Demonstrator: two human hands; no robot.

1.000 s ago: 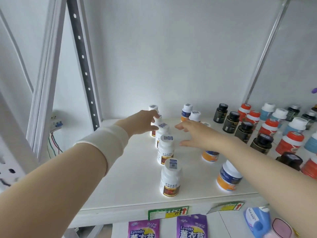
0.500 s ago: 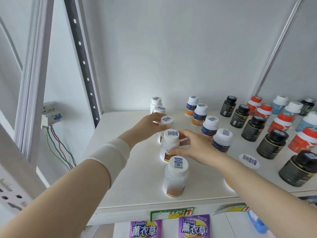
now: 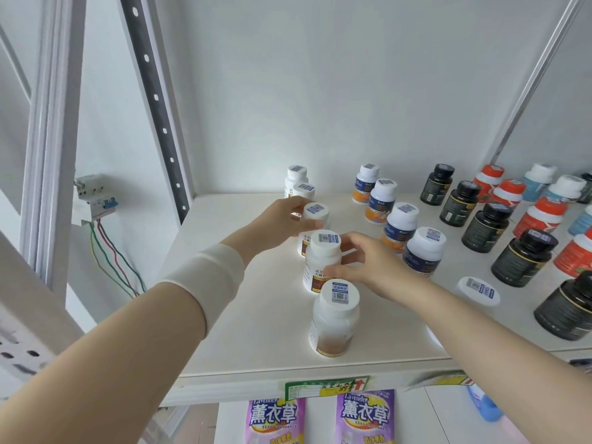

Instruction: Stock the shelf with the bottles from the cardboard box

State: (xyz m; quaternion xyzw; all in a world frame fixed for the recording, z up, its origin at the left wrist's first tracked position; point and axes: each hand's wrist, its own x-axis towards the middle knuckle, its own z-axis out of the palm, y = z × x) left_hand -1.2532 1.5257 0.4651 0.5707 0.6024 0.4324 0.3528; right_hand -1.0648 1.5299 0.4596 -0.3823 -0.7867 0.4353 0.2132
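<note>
A row of white bottles with white caps runs front to back on the white shelf [image 3: 243, 315]. My left hand [image 3: 282, 224] wraps around the third bottle [image 3: 315, 213] of the row, thumb under its cap. My right hand [image 3: 362, 267] holds the second bottle [image 3: 322, 261] from the right, with its thumb and fingers on the bottle's side. The front bottle [image 3: 333, 318] stands free near the shelf edge. Two more white bottles [image 3: 296, 177] stand behind my left hand. The cardboard box is out of view.
Blue-labelled white bottles [image 3: 400, 225] form the neighbouring row, then black bottles [image 3: 487, 227] and red-capped ones [image 3: 541, 216] to the right. A dark perforated upright [image 3: 160, 123] borders the shelf on the left. Lavender packets [image 3: 275, 418] hang below.
The view has closed in on the shelf. My left hand stays on the third bottle; my right hand has settled its fingers around the second bottle.
</note>
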